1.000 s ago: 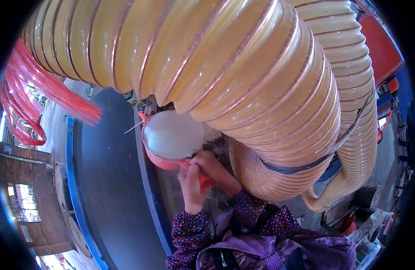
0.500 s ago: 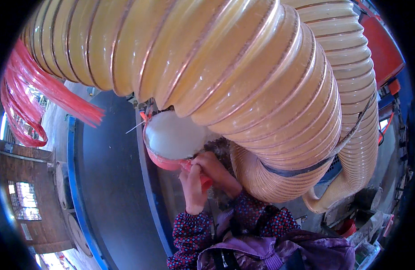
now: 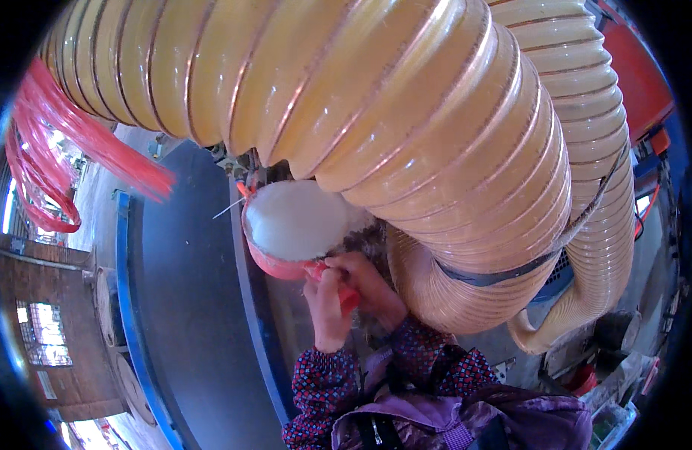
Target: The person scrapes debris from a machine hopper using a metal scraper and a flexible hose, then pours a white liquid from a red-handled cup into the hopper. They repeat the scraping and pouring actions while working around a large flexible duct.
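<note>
A red, scoop-like container (image 3: 274,264) with a round rim sits near the middle, its top filled with whitish stuff (image 3: 299,221) whose kind I cannot make out. Toward me a red piece like a handle (image 3: 349,298) sticks out from its near side. My left hand (image 3: 328,311) is closed around this red piece. From the right, my right hand (image 3: 370,283) is closed on the same piece, close below the rim. Both hands nearly touch, and most of the fingertips are hidden.
A thick, ribbed, yellowish hose (image 3: 406,150) arches over the work and hangs down at the right, with a black strap (image 3: 496,276) around it. Left of me runs a dark conveyor-like surface (image 3: 184,300) with blue edges. Red plastic strands (image 3: 98,127) hang at the far left.
The view has shifted slightly. Both hands stay on the red piece, the right fingers have shifted a little along it, and the container remains in about the same place.
</note>
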Tool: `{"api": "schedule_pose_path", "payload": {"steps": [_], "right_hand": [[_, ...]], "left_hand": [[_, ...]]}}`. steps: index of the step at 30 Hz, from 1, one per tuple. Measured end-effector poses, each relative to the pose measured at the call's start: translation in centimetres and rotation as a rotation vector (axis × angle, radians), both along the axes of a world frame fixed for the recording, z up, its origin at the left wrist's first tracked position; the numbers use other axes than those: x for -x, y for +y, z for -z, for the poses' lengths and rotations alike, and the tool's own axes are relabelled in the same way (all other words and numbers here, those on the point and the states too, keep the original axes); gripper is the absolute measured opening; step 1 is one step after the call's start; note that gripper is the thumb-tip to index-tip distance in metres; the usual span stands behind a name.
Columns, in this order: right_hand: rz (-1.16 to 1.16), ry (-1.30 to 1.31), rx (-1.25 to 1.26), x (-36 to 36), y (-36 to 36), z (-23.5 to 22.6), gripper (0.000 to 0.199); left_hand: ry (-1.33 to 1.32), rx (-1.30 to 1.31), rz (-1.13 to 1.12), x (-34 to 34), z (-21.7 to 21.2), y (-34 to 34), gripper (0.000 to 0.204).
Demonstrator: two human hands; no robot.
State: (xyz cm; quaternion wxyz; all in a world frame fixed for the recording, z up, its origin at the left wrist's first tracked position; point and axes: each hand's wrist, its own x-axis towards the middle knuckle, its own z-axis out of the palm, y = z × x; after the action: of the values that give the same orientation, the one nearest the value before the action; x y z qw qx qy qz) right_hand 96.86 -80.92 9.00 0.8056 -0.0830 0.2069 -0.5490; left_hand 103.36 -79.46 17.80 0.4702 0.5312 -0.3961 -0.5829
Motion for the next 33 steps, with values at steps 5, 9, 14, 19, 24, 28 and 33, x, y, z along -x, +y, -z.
{"api": "schedule_pose_path", "payload": {"steps": [5,9,14,19,24,28,33], "right_hand": [[0.327,0.404,0.246,-0.3,2.1,0.4,0.021],[0.396,0.363,0.522,1.2,2.3,-3.1,0.030],[0.638,1.070,0.667,1.1,2.8,-1.7,0.032],[0.362,0.263,0.355,1.3,2.7,-2.0,0.027],[0.247,0.059,0.233,1.3,1.7,-0.3,0.024],[0.329,0.682,0.350,1.5,1.6,-1.3,0.019],[0.293,0.151,0.261,0.9,0.9,-0.1,0.021]], "left_hand": [[0.077,-0.008,-0.020,1.1,-0.7,-0.1,0.016],[0.105,-0.088,-0.019,1.3,-1.2,0.0,0.014],[0.073,-0.083,-0.069,2.3,-2.1,0.4,0.014],[-0.002,0.018,0.029,1.4,-0.1,-0.1,0.012],[0.027,0.018,0.017,1.8,-0.3,-0.6,0.011],[-0.048,0.089,0.017,2.2,-0.6,-0.8,0.011],[0.197,-0.131,-0.042,2.2,-0.3,-1.2,0.013]]}}
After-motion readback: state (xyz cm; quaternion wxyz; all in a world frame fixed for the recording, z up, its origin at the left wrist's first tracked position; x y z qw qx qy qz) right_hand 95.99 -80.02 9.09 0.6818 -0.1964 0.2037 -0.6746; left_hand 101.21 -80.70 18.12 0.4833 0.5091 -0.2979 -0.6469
